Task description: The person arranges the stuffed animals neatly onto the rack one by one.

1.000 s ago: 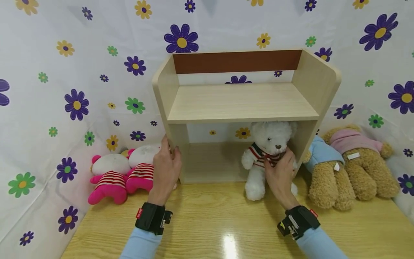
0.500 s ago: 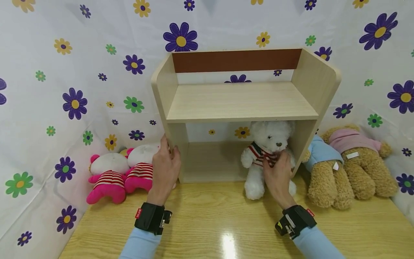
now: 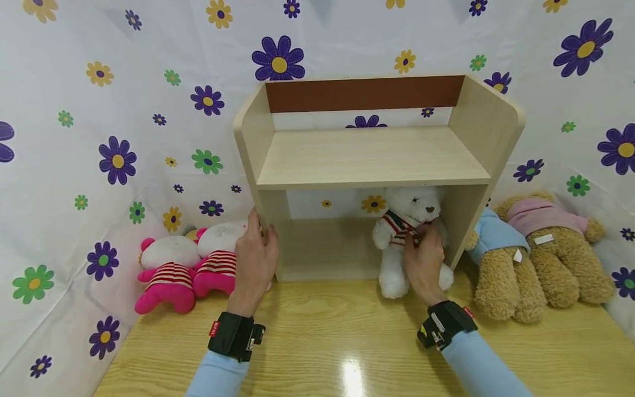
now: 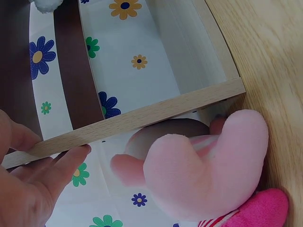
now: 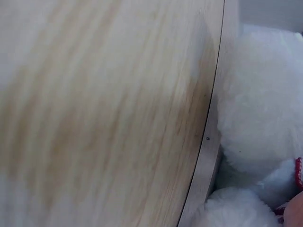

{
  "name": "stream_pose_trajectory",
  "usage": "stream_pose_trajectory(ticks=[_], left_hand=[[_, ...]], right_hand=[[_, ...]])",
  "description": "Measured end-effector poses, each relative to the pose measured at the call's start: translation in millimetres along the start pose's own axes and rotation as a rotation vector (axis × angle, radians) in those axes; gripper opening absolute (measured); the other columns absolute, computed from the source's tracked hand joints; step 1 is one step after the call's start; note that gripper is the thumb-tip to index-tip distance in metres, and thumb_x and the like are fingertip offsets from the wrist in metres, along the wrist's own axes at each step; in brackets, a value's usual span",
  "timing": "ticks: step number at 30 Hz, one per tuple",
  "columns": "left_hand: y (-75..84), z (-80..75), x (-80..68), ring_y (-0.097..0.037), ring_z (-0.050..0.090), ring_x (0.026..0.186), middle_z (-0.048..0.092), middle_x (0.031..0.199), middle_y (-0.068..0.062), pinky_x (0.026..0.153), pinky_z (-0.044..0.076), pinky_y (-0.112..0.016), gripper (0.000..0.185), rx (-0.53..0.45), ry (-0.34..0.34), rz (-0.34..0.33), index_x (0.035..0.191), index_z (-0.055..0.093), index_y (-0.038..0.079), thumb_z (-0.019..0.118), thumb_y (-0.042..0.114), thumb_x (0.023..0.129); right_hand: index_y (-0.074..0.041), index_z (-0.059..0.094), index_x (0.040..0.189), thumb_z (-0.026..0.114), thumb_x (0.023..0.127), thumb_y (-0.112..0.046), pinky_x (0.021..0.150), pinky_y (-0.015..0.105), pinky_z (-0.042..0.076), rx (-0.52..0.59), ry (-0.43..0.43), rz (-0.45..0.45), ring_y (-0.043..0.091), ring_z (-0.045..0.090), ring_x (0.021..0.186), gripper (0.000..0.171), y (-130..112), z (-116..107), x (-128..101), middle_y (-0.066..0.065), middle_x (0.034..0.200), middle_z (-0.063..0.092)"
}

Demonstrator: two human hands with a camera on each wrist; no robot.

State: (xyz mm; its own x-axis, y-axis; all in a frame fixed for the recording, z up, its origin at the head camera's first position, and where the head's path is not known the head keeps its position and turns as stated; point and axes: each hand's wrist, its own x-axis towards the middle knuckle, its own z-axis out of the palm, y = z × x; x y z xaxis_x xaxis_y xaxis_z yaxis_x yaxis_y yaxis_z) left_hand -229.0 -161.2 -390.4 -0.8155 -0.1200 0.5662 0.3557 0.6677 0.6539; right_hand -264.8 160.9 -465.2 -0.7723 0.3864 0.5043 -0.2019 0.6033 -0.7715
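A white teddy bear [image 3: 394,274] in a striped knit shirt sits upright at the right end of the lower compartment of a small wooden shelf [image 3: 372,157]. Its feet reach the compartment's front edge, and the board above hides the top of its head. My right hand [image 3: 424,263] holds it by the chest, thumb on the shirt. In the right wrist view, white fur [image 5: 265,104] shows beside the shelf's base board, with a bit of finger at the corner. At the shelf's left side panel, my left hand [image 3: 256,256] grips the edge, thumb inside and fingers outside.
Two pink dolls [image 3: 171,275] in striped tops lean at the wall left of the shelf, close by my left hand. Two brown teddy bears [image 3: 560,264] in blue and pink tops lie to its right. All stand on a wooden table [image 3: 307,342] before a flowered cloth.
The white teddy bear has moved deeper into the lower compartment, its feet drawing back towards the shelf. My right hand has gone forward with it. My left hand stays on the side panel.
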Motion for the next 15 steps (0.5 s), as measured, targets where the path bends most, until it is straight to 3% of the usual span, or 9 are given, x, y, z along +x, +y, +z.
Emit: stream_pose_trajectory(ticks=[15], left_hand=[[-1.5,1.5,0.2,-0.039,0.064,0.125,0.057,0.147,-0.022,0.092,0.058,-0.052,0.054,-0.006,0.005,0.005,0.153,0.038,0.004,0.057,0.01,0.103]], right_hand=[[0.006,0.056,0.107,0.062,0.099,-0.005,0.073,0.052,0.049,0.018,0.067,-0.056,0.043,0.062,0.088,0.015,5.2,18.9,12.4,0.027,0.099,0.059]])
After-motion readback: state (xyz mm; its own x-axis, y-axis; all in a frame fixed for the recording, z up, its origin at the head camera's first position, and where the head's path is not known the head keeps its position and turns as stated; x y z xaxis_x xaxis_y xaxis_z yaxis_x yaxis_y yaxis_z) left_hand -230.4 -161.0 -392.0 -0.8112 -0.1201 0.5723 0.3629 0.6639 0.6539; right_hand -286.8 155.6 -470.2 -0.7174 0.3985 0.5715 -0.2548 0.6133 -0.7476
